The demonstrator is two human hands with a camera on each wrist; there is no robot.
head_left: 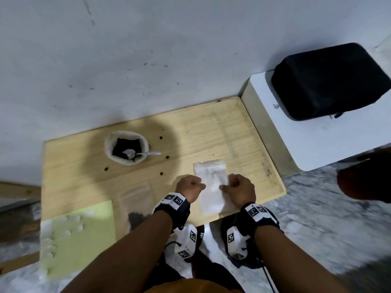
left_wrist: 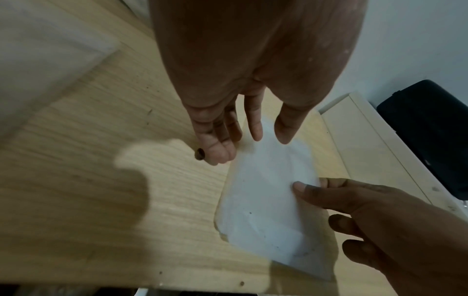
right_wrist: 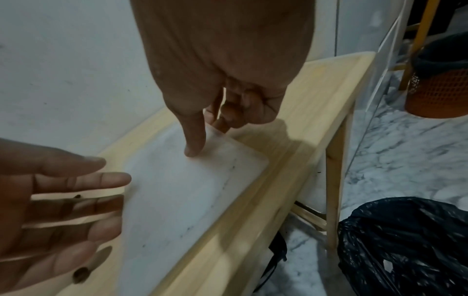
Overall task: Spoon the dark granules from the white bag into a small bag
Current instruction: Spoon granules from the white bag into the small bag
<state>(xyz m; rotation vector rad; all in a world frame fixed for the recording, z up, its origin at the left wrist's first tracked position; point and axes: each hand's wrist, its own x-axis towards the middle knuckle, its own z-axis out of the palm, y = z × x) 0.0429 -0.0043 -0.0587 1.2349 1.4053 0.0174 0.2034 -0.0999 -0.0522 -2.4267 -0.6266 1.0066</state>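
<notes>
On the wooden table (head_left: 95, 178), a rolled-down white bag (head_left: 127, 162) holds dark granules (head_left: 124, 145), and a metal spoon (head_left: 143, 153) rests in it. It stands far left of both hands. A flat, pale small bag (head_left: 211, 187) lies near the front edge. My right hand (head_left: 234, 183) pinches its right edge, thumb on top (right_wrist: 193, 150) and fingers curled at the rim. My left hand (head_left: 191, 183) hovers at its left edge with relaxed, straight fingers (left_wrist: 255, 130), holding nothing. The wrist views show the small bag (left_wrist: 266, 210) (right_wrist: 182, 200) lying flat.
A clear bag with dark granules (head_left: 137, 216) lies at the front, beside a green sheet (head_left: 84, 229). Loose granules (head_left: 167, 157) dot the table. A black case (head_left: 330, 81) sits on a white stand at right. A black bin bag (right_wrist: 405, 246) and an orange basket (right_wrist: 440, 94) stand on the floor.
</notes>
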